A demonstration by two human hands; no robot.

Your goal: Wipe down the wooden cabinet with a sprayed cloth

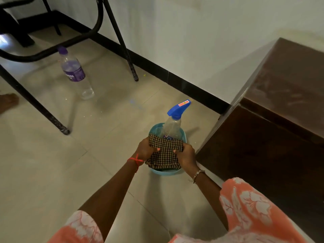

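A checked brown-and-cream cloth hangs between my two hands above a small turquoise basket on the tiled floor. My left hand grips the cloth's left edge and my right hand grips its right edge. A clear spray bottle with a blue trigger head stands in the basket just behind the cloth. The dark wooden cabinet stands against the wall on the right, its near corner close to my right hand.
A clear water bottle with a purple label stands on the floor at the left, between black metal furniture legs. A black skirting runs along the white wall. A bare foot shows at the left edge.
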